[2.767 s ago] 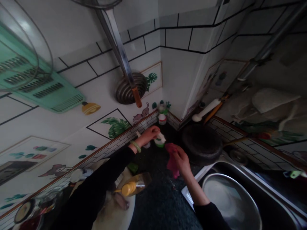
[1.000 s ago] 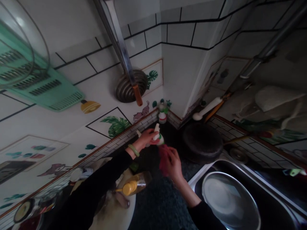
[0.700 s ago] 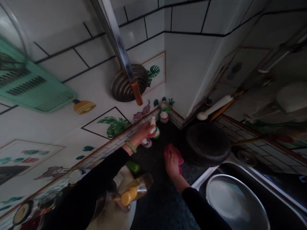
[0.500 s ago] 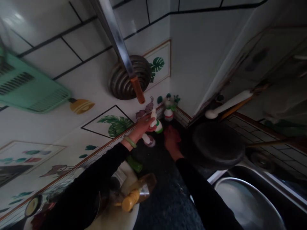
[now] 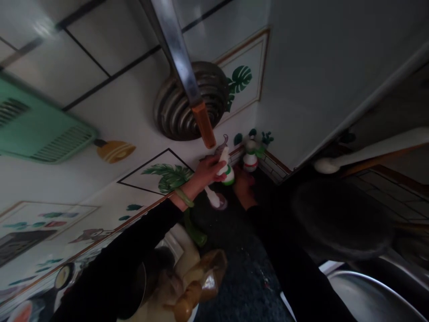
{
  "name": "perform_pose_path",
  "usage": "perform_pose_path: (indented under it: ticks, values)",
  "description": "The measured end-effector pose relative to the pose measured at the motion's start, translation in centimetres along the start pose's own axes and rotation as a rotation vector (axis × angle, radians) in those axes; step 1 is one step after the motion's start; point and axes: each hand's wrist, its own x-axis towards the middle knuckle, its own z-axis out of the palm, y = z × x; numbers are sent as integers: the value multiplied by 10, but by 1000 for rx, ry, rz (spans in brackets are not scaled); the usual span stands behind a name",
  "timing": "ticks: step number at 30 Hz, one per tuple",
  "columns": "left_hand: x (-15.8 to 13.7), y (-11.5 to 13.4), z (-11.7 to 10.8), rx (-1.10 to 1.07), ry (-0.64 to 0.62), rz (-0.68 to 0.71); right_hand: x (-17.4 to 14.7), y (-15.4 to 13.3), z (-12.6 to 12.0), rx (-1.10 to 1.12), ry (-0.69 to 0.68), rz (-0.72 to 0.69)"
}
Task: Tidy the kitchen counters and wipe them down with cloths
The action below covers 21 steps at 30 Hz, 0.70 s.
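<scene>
My left hand [image 5: 212,171], a green bangle at its wrist, is closed around a white bottle [image 5: 228,171] with a green base, tilted above the dark counter. Low in the corner is my right hand [image 5: 244,188], dim and blurred. Its fingers look curled, and a pinkish-red patch shows at its edge; what it is I cannot make out. Just behind it stands another white bottle [image 5: 250,162] with a red band and a green top. Beneath my left hand a white spoon-like thing [image 5: 214,197] lies on the counter [image 5: 231,250].
A spatula with an orange handle end [image 5: 204,125] hangs overhead, before a coiled dark metal disc [image 5: 167,107]. A dark pan [image 5: 342,219] sits to the right, above a metal basin [image 5: 362,295]. At lower left are an orange-capped bottle [image 5: 214,273] and a green object [image 5: 195,230].
The view has swung, so most things appear shifted right. My right hand has gone deeper into the corner, beside the red-banded bottle. The left hand still grips its bottle.
</scene>
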Motion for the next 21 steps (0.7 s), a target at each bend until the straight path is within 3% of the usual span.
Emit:
perform_pose_path:
  ticks: [3,6,16,21]
  values:
    - [6,2,3,-16,-21,21,-2,-2,-3,82,-78,-39]
    - [15,1,9,0,-27,13,-29,-1,-20,179,-185,-156]
    - [52,-29,39,-129,-67,31,-179,-11,-81,208,-190,-133]
    - [68,-33,42,-51,-112,58,-198,-12,-87,165,-172,-142]
